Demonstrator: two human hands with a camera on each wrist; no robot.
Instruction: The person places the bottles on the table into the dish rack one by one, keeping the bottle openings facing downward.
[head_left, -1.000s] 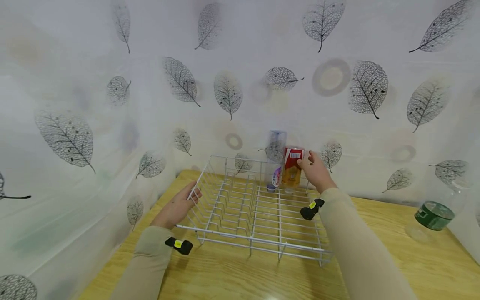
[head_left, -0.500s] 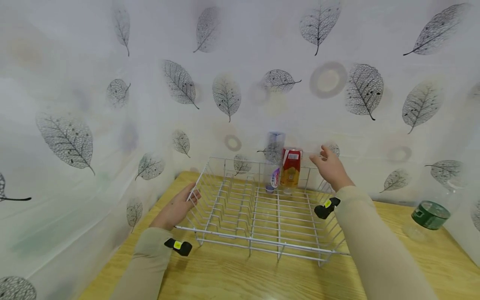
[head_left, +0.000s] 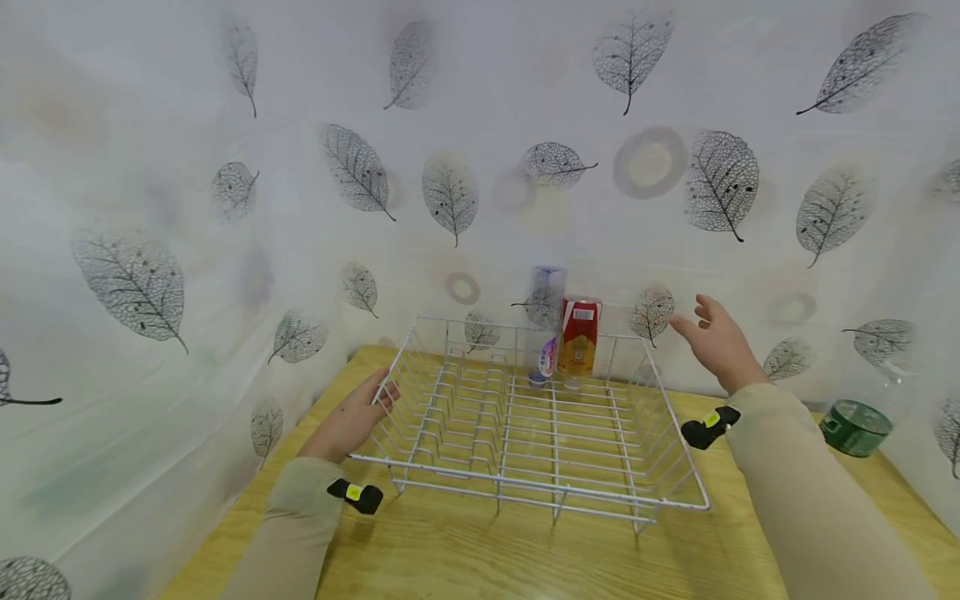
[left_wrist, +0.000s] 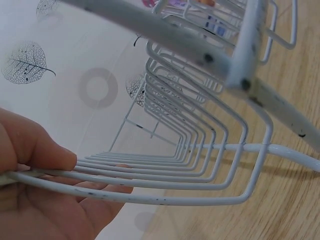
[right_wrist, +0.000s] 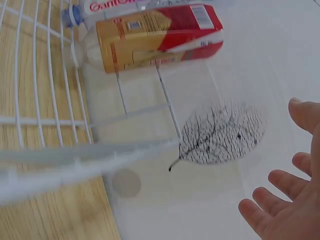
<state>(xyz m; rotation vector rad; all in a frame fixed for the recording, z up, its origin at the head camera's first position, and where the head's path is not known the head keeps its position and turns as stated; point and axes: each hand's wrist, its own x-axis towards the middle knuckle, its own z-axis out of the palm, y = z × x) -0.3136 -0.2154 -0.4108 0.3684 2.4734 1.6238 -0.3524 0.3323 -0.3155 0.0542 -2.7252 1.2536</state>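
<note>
A white wire dish rack [head_left: 498,477] stands on the wooden table. My left hand [head_left: 356,417] grips its left side; in the left wrist view the thumb lies over the wire [left_wrist: 165,201] and the fingers pass beneath. At the rack's back, two bottles stand upside down with caps low: a clear bottle with a purple-and-white label [head_left: 547,358] and, to its right, a bottle with a red-and-gold wrapper [head_left: 579,337]. My right hand [head_left: 718,343] is raised beyond the rack's right side, fingers spread and holding nothing. It is apart from both bottles.
At the far right is a clear container with a green band [head_left: 857,427]. A pale sheet with leaf prints [head_left: 450,192] hangs close behind the rack and along the left side. Wooden tabletop [head_left: 450,558] extends in front of the rack.
My right hand has let go of the red-and-gold bottle and moved right, past the rack's right side. The bottle stays upside down in the rack. My left hand keeps its place.
</note>
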